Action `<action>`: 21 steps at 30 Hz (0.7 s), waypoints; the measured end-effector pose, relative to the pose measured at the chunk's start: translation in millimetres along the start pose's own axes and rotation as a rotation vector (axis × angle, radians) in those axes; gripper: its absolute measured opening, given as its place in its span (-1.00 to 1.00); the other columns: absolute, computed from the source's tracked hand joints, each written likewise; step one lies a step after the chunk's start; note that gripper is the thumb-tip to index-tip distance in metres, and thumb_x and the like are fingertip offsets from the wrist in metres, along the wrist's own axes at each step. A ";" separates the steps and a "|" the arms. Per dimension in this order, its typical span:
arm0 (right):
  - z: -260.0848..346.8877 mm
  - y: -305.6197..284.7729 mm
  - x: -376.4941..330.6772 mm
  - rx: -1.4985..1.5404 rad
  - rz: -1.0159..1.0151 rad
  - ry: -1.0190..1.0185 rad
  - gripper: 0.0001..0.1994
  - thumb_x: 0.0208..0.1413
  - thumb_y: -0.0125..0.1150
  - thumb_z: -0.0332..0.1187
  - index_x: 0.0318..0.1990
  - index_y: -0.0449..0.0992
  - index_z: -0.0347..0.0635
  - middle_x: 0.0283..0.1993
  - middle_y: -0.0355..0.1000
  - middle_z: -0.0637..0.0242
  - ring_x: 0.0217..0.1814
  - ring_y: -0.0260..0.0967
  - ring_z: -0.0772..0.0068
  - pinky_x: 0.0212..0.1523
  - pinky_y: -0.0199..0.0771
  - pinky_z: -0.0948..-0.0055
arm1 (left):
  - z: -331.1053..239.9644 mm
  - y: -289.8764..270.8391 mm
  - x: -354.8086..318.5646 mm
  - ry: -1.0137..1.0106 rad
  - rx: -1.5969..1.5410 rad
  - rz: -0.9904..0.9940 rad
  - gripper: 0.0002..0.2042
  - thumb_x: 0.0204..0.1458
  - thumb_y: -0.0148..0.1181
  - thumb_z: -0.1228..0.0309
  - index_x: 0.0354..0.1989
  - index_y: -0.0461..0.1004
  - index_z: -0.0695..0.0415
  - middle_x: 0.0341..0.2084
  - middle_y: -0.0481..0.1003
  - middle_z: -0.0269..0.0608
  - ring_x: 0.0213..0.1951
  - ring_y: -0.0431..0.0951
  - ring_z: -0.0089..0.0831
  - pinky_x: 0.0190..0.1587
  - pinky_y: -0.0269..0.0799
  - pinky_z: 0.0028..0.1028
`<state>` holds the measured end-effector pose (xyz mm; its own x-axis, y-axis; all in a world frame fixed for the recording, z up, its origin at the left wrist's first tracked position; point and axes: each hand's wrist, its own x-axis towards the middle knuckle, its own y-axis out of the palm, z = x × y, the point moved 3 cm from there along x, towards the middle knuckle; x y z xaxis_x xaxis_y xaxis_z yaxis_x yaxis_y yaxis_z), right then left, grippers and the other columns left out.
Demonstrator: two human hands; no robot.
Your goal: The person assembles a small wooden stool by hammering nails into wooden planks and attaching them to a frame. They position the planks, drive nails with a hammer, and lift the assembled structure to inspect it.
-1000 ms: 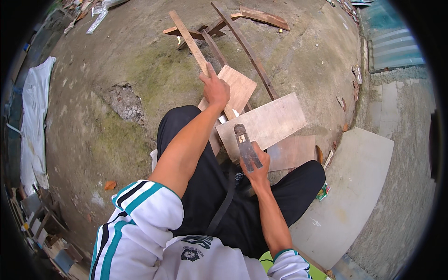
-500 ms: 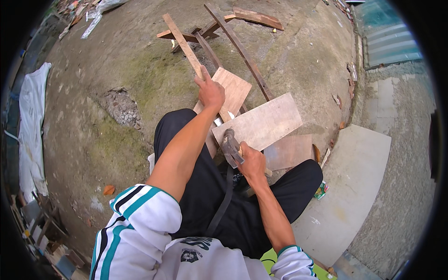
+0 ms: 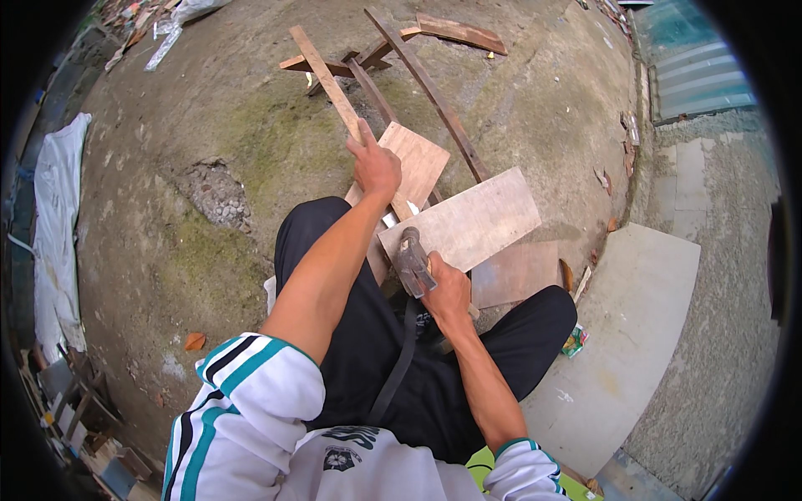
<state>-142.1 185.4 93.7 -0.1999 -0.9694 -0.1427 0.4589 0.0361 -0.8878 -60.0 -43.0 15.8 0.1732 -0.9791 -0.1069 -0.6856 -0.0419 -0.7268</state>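
The right hand [image 3: 449,290] has drawn the hammer [image 3: 411,260] nearer the body, fingers wrapped tight around its handle. The left hand [image 3: 375,164] still presses the wooden slat [image 3: 334,88] onto the square board [image 3: 415,163] on the ground, forefinger extended.

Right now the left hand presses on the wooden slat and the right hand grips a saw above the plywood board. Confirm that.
Not quite. In the head view the right hand grips a hammer, not a saw. The rest stands: the left hand presses on the wooden slat, and the hammer is above the plywood board.
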 end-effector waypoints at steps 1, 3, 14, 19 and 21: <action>0.1 0.5 0.6 0.001 -0.007 0.024 -0.70 -0.07 0.39 -0.29 -0.32 0.36 -0.18 -0.47 0.51 0.07 -0.38 0.51 -0.15 -0.38 0.46 0.00 | -0.8 0.0 -1.6 0.002 0.008 0.000 -0.23 0.08 0.09 0.44 0.48 -0.11 -0.02 0.20 0.08 0.20 -0.24 0.55 0.13 -0.09 0.46 -0.05; 1.9 -1.2 4.0 0.007 0.012 -0.026 -0.70 -0.06 0.39 -0.29 -0.31 0.37 -0.19 -0.45 0.52 0.05 -0.37 0.51 -0.16 -0.38 0.47 0.00 | -2.0 -1.3 -1.3 0.004 0.013 -0.002 -0.23 0.08 0.09 0.43 0.48 -0.11 -0.02 0.20 0.08 0.20 -0.24 0.55 0.13 -0.10 0.46 -0.05; 42.4 -67.0 5.0 0.371 -0.420 -0.171 -0.85 0.07 0.30 -0.51 -0.20 0.54 -0.31 -0.56 0.50 0.14 -0.57 0.50 0.22 -0.52 0.38 0.40 | -3.0 -7.3 -3.0 -0.007 -0.014 0.006 -0.22 0.04 0.11 0.46 0.47 -0.07 0.03 0.15 0.11 0.19 -0.25 0.56 0.13 -0.12 0.48 -0.05; 45.2 -62.4 2.6 0.352 -0.494 -0.095 -0.90 0.14 0.24 -0.45 -0.26 0.56 -0.31 -0.57 0.47 0.09 -0.60 0.46 0.18 -0.55 0.37 0.31 | 2.3 -5.7 0.4 -0.014 -0.053 0.019 -0.24 0.05 0.09 0.44 0.48 -0.07 0.00 0.18 0.08 0.24 -0.19 0.54 0.20 -0.08 0.46 -0.01; 18.3 -25.9 -2.9 0.345 -0.360 0.019 -0.82 0.19 0.21 -0.41 -0.14 0.57 -0.33 -0.22 0.58 0.01 -0.22 0.55 0.04 -0.22 0.49 0.23 | -3.5 -3.4 -0.7 -0.004 -0.057 0.021 -0.22 0.04 0.10 0.46 0.48 -0.07 0.01 0.16 0.09 0.23 -0.21 0.54 0.19 -0.09 0.47 -0.02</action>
<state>-137.5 182.8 125.1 -0.4127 -0.9007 0.1357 0.6166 -0.3860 -0.6862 -60.2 -42.9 20.7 0.1608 -0.9791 -0.1243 -0.7279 -0.0326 -0.6849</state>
